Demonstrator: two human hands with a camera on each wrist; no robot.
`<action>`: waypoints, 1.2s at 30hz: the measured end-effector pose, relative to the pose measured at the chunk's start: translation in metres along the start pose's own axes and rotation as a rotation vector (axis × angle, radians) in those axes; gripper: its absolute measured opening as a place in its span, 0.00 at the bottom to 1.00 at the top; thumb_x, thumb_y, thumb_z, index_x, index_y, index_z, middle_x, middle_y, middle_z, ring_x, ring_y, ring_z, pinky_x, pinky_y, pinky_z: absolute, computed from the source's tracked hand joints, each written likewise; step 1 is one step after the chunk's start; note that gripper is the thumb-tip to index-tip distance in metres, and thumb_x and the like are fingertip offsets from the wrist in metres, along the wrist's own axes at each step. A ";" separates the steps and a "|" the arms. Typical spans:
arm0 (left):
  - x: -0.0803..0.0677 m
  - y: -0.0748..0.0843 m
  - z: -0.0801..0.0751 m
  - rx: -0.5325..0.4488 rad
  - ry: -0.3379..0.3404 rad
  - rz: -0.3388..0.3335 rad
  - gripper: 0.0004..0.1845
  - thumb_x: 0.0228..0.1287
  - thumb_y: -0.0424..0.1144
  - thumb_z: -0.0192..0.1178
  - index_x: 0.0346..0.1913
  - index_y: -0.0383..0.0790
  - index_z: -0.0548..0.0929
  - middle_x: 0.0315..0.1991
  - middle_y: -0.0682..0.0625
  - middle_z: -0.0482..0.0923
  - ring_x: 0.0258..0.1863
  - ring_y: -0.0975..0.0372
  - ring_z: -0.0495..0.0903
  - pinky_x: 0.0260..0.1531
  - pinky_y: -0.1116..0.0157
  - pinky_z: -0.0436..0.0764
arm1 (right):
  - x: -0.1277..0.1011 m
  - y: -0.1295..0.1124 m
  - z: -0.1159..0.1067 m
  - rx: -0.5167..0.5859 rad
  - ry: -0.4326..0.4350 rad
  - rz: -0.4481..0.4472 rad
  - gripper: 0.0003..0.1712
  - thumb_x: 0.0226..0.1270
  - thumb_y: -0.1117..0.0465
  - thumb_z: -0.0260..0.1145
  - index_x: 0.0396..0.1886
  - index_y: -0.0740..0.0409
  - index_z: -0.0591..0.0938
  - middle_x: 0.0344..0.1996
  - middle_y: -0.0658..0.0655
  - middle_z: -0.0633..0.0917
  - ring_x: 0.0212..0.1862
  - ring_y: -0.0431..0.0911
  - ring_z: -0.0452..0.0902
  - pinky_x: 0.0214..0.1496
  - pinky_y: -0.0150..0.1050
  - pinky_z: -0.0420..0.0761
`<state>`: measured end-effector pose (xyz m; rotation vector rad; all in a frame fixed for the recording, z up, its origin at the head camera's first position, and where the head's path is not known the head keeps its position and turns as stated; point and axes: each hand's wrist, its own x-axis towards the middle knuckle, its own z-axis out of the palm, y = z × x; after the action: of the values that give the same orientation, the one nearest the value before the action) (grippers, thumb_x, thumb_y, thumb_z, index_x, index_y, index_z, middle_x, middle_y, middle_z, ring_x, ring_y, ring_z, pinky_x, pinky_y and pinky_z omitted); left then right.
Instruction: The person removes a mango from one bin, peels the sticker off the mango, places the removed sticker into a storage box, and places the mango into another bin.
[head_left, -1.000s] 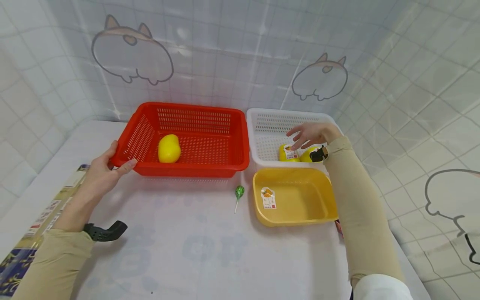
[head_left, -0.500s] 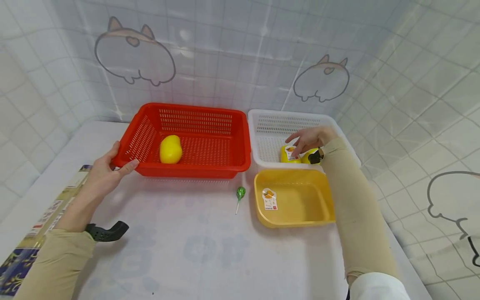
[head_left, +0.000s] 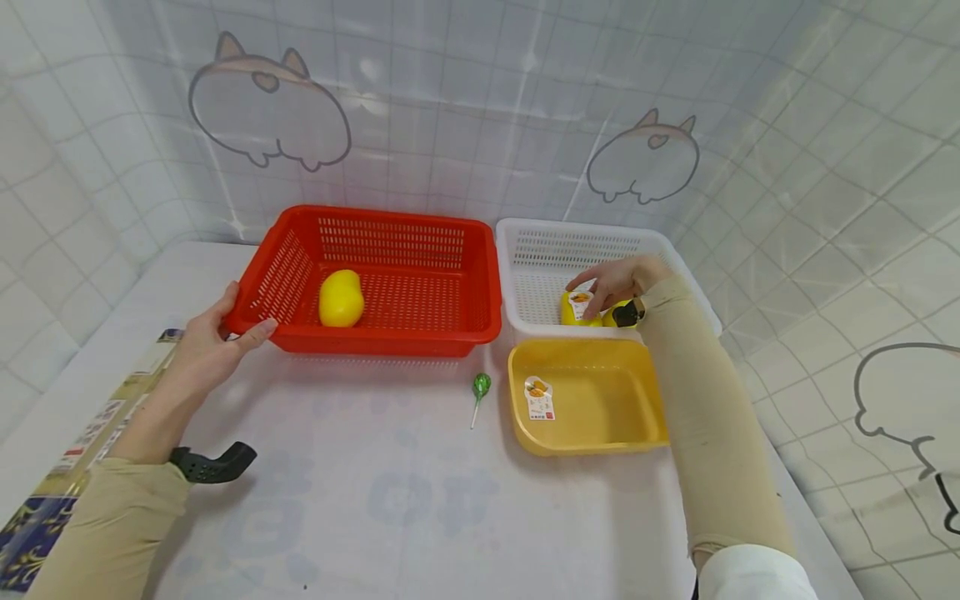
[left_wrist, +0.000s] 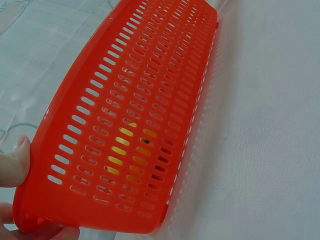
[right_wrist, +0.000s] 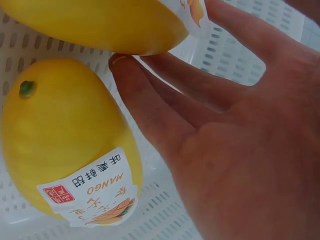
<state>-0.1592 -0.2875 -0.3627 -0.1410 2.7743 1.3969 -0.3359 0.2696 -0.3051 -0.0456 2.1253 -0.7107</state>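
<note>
My left hand [head_left: 213, 342] grips the near-left corner of the red basket [head_left: 420, 333], left of centre in the head view: thumb on the outer wall, fingers hooked round the corner, which pins the basket to the surface [head_left: 390, 492]. The left wrist view shows my thumb tip [left_wrist: 12, 162] against the slotted red wall [left_wrist: 135, 125], with yellow showing through the slots. That is the yellow mango [head_left: 341, 297] lying loose in the left half of the red basket. My right hand [head_left: 617, 282] is down inside the white basket [head_left: 525, 237], right of centre, fingers spread and mostly straight, not clamped on anything. In the right wrist view my fingers [right_wrist: 165, 100] slide between two labelled mangoes: one [right_wrist: 70, 145] lower left with its "MANGO" sticker facing up, the other [right_wrist: 100, 22] across the top edge. A fingertip touches the upper one; I can't tell whether it's contact with the lower. In the head view they sit at the near edge of the white basket, the left one [head_left: 579, 307] with sticker visible, the second mostly hidden behind my wrist. The yellow tub [head_left: 592, 442] sits directly in front of the white basket, touching or nearly so, a sticker inside. A green lollipop [head_left: 480, 387] lies between the tub and the red basket.
</note>
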 end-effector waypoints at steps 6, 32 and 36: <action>0.000 0.000 0.000 0.012 0.004 0.010 0.48 0.74 0.56 0.51 0.79 0.48 0.31 0.81 0.37 0.36 0.75 0.35 0.50 0.63 0.36 0.66 | 0.001 0.000 0.000 -0.039 -0.060 -0.008 0.49 0.62 0.64 0.73 0.78 0.50 0.59 0.75 0.70 0.53 0.51 0.48 0.77 0.62 0.42 0.81; 0.001 -0.002 -0.003 -0.004 -0.023 0.021 0.48 0.74 0.56 0.52 0.79 0.48 0.31 0.81 0.41 0.32 0.77 0.37 0.45 0.66 0.35 0.63 | 0.008 -0.001 0.000 -0.085 -0.165 -0.037 0.55 0.61 0.70 0.72 0.81 0.49 0.50 0.37 0.57 0.72 0.36 0.43 0.76 0.51 0.39 0.85; 0.001 -0.003 -0.003 -0.008 -0.023 0.024 0.48 0.74 0.56 0.52 0.79 0.47 0.31 0.81 0.41 0.31 0.77 0.37 0.44 0.65 0.35 0.63 | 0.007 -0.003 0.001 -0.091 -0.163 -0.037 0.55 0.62 0.70 0.72 0.81 0.50 0.50 0.36 0.56 0.73 0.34 0.43 0.76 0.49 0.37 0.85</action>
<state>-0.1603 -0.2914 -0.3637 -0.0914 2.7612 1.4055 -0.3404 0.2649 -0.3089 -0.1867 2.0031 -0.6097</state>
